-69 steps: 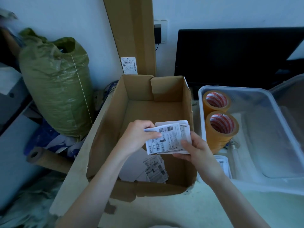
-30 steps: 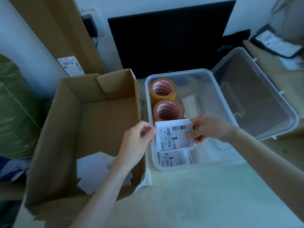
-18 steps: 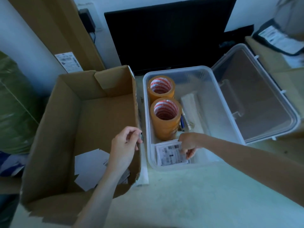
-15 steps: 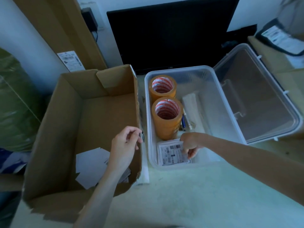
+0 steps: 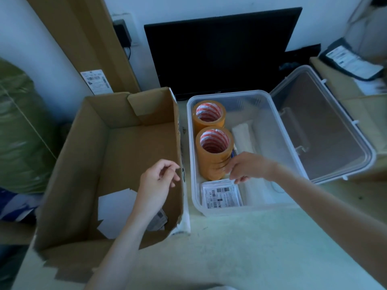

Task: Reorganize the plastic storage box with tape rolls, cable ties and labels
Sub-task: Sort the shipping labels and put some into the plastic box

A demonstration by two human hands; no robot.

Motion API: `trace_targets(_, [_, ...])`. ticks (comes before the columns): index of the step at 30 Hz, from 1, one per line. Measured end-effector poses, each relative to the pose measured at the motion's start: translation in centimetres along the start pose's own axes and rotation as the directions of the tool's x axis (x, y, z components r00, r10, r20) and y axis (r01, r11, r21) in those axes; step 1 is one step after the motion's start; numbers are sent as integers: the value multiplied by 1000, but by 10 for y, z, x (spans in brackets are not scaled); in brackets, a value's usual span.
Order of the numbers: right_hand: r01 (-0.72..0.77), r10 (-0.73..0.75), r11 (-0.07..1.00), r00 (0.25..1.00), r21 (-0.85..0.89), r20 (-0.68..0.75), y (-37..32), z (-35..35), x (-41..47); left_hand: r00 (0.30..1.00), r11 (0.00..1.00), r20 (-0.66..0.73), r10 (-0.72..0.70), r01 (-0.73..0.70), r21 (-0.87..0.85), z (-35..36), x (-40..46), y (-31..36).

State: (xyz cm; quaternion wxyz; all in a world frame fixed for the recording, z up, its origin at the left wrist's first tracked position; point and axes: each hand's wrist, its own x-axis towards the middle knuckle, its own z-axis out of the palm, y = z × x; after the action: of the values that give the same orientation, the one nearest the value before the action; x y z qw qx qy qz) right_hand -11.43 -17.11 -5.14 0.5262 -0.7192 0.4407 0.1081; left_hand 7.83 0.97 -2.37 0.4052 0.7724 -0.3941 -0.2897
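Observation:
A clear plastic storage box (image 5: pixel 280 130) stands open on the table. Two stacks of orange tape rolls stand along its left wall, one behind (image 5: pixel 209 114) and one nearer (image 5: pixel 214 151). A pile of barcode labels (image 5: pixel 221 194) lies flat in its front left corner. A white bundle (image 5: pixel 243 136) and a pen lie beside the rolls. My right hand (image 5: pixel 245 167) hovers just above the labels beside the near tape stack, fingers loose, holding nothing. My left hand (image 5: pixel 158 182) hangs empty with loosely curled fingers over the cardboard box (image 5: pixel 104 155).
The cardboard box holds white sheets (image 5: pixel 117 208) and some labels at its front. The plastic lid (image 5: pixel 322 130) leans open to the right. A black monitor (image 5: pixel 219 49) stands behind. A green sack (image 5: pixel 18 130) sits at the left; another carton with a black pouch is at the right.
The label pile was carried from over the cardboard box into the plastic box and set down. My right hand has let go of it and lifted slightly; my left hand stayed over the cardboard box.

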Motion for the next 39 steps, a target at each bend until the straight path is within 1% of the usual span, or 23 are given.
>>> trace_targets(2, [74, -71, 987, 997, 144, -23, -9, 0, -16, 1000, 1000, -5, 9, -9, 19, -6, 1, 1])
trace_targets(5, [199, -184, 917, 980, 346, -75, -29, 3, -36, 999, 997, -12, 32, -32, 65, -19, 4, -1])
trace_targets(9, [340, -294, 810, 940, 478, -170, -61, 24, -51, 999, 988, -33, 20, -15, 156, -40, 7, -16])
trace_targets(11, [388, -337, 785, 922, 483, -193, -76, 39, -52, 1000, 966, -18, -26, 29, 256, -49, 8, -33])
trace_targets(14, [451, -390, 779, 893, 436, -226, -95, 66, -47, 988, 886, 38, -149, 117, 448, -61, 12, -66])
trace_targets(17, [483, -418, 783, 875, 393, -242, -105, 91, -42, 941, 782, 123, -314, 183, 596, -68, 19, -94])
trace_targets(20, [492, -425, 780, 870, 386, -251, -110, 111, -37, 891, 699, 192, -411, 173, 693, -68, 26, -119])
trace_targets(25, [489, -384, 756, 870, 436, -310, -109, 124, -33, 848, 560, 311, -430, -20, 829, -53, 38, -143])
trace_targets(28, [485, -371, 756, 870, 438, -324, -107, 126, -34, 836, 494, 341, -430, -98, 864, -53, 41, -152])
trace_targets(33, [474, -359, 757, 877, 451, -319, -108, 129, -33, 785, 476, 408, -467, -166, 864, -55, 37, -160])
trace_targets(36, [474, -368, 764, 877, 438, -308, -109, 129, -33, 788, 487, 408, -461, -161, 859, -55, 36, -161])
trace_targets(39, [470, -375, 777, 880, 417, -293, -111, 131, -34, 799, 469, 386, -461, -150, 870, -52, 34, -161])
